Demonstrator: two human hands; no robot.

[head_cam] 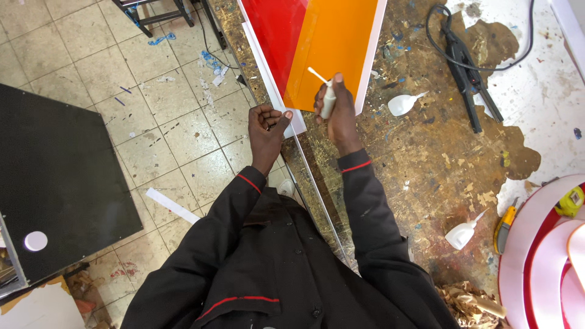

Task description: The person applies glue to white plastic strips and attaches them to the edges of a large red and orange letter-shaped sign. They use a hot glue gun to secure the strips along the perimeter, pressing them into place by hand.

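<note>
My right hand point(339, 116) grips a small white glue bottle point(327, 100), its long thin nozzle pointing up-left over an orange acrylic sheet point(341, 42). A red acrylic sheet point(274, 30) lies beside the orange one, both on white sheets at the edge of the worn wooden workbench point(420, 158). My left hand point(266, 125) is curled, thumb pressed on the near corner of a white sheet point(296, 125) at the bench edge. A clear acrylic strip point(317, 189) runs along the bench edge toward my body.
Two more white squeeze bottles point(402, 105) point(461, 234) lie on the bench. A black tool with cord point(466, 73) lies far right. A yellow utility knife point(503, 228), tape measure point(570, 202) and pink-red curved pieces point(542, 256) sit at right. A black board point(55, 176) stands on the tiled floor.
</note>
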